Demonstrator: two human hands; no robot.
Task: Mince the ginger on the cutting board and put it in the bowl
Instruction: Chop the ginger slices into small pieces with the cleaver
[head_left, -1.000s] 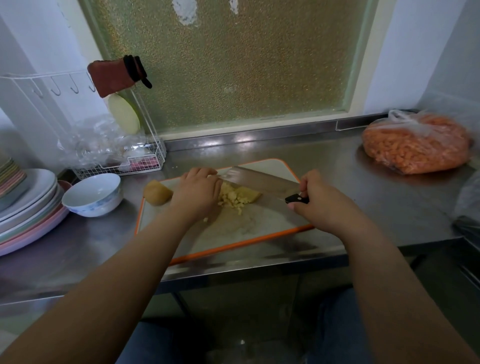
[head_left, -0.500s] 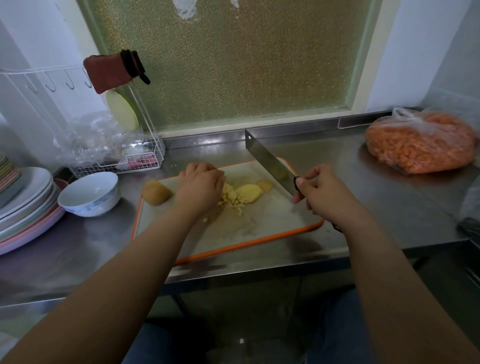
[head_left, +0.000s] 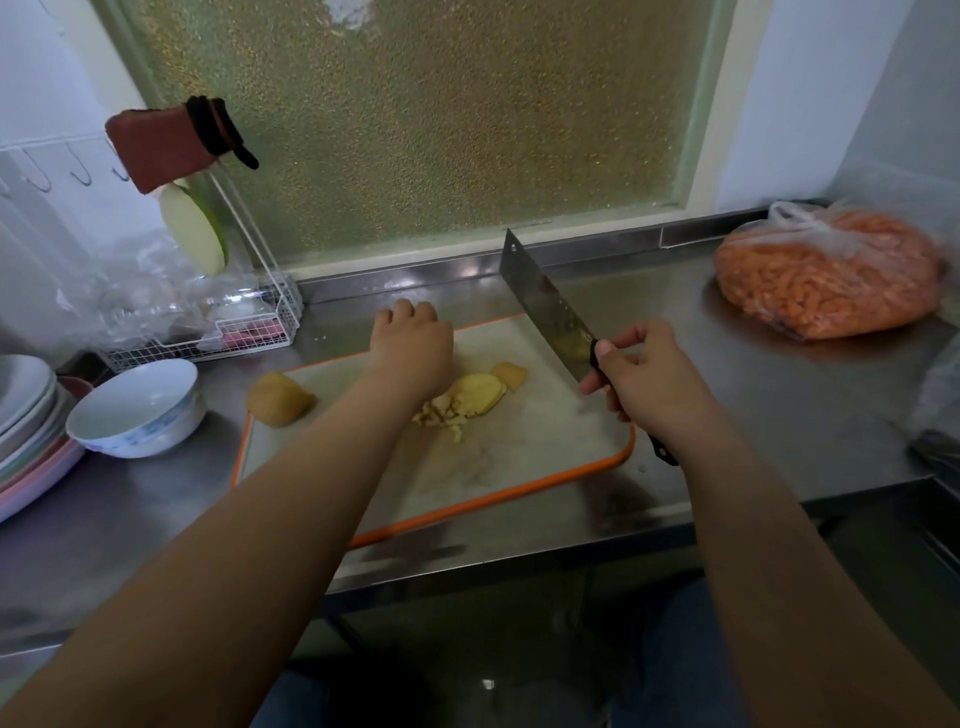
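Observation:
An orange-rimmed cutting board (head_left: 519, 457) lies on the steel counter. On it sit a yellow ginger slice (head_left: 480, 392), a small pile of chopped ginger (head_left: 441, 415), a smaller piece (head_left: 511, 374) and a larger unpeeled ginger chunk (head_left: 280, 397) at the board's left corner. My left hand (head_left: 413, 348) hovers knuckles-up over the board just left of the slices, fingers curled, holding nothing visible. My right hand (head_left: 644, 376) grips the black handle of a cleaver (head_left: 545, 306), its blade raised and tilted away over the board's right end. A white bowl (head_left: 137, 410) stands to the left.
A stack of plates (head_left: 26, 421) sits at the far left beside the bowl. A white wire rack (head_left: 223, 332) with plastic wrap stands behind. A bag of orange food (head_left: 826, 270) lies at the back right. The counter's front edge (head_left: 519, 561) runs just below the board.
The cleaver has lifted off the ginger, from lying flat across the board to raised and tilted up at the right. My left hand has drawn slightly back from the pile.

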